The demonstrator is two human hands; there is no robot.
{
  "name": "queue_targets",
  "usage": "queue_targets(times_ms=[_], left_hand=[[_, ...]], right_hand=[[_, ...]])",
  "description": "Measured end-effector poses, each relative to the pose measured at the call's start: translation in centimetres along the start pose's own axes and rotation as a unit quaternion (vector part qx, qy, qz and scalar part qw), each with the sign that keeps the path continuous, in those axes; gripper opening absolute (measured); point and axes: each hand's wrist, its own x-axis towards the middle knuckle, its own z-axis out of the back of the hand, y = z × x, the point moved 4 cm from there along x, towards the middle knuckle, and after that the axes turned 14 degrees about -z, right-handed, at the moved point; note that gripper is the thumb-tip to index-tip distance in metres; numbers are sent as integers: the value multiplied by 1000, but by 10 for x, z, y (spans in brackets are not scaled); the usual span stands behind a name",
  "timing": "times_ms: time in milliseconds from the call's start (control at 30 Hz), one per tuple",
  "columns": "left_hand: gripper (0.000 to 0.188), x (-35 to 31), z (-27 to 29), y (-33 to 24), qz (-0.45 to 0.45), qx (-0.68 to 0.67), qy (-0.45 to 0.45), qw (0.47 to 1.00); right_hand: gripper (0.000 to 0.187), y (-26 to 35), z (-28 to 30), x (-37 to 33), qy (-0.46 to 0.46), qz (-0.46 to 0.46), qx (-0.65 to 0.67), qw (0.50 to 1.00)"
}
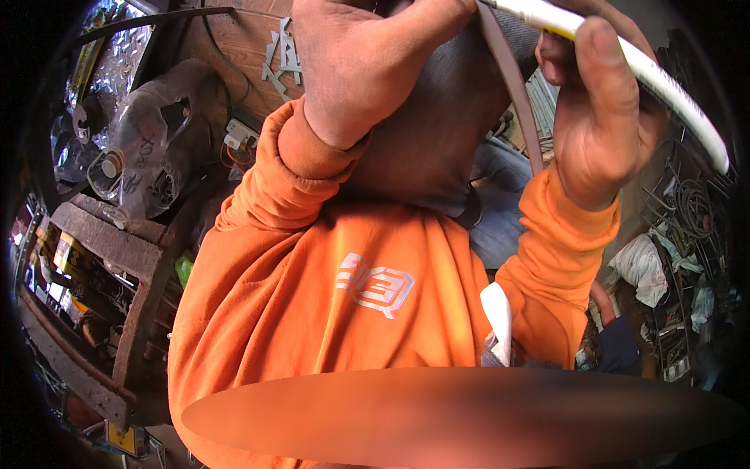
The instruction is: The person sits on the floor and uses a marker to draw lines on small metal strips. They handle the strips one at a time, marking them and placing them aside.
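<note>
In my right hand (601,117), a long white curved bar or tube (672,94) with a dark edge is gripped between thumb and fingers. A small yellow patch shows on its underside near the thumb. My left hand (351,70) is at the top, its thumb stretched toward the near end of the white bar. Most of its fingers are cut off by the upper edge, and what they pinch is hidden. From beside the left thumb, a flat brown strip (512,86) runs down toward my right wrist. Both forearms are in orange sleeves.
Grey angular offcuts (283,59) lie on a brown wooden surface (242,27). To the left are a clear plastic jug (141,160), a worn wooden frame (109,234) and a white electrical box (241,134). Wire coils (691,207) and white cloth (641,270) clutter the right.
</note>
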Motion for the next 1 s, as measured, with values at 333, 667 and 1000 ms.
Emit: queue_targets(times_ms=[333, 667, 1000], left_hand=[[7, -3, -1, 1, 47, 14, -13, 999], [8, -4, 1, 3, 22, -37, -18, 999], [9, -3, 0, 2, 24, 17, -13, 999]], right_hand=[[23, -18, 5, 29, 84, -10, 56, 995], [22, -20, 1, 27, 74, 18, 51, 996], [21, -17, 4, 29, 73, 3, 49, 996]])
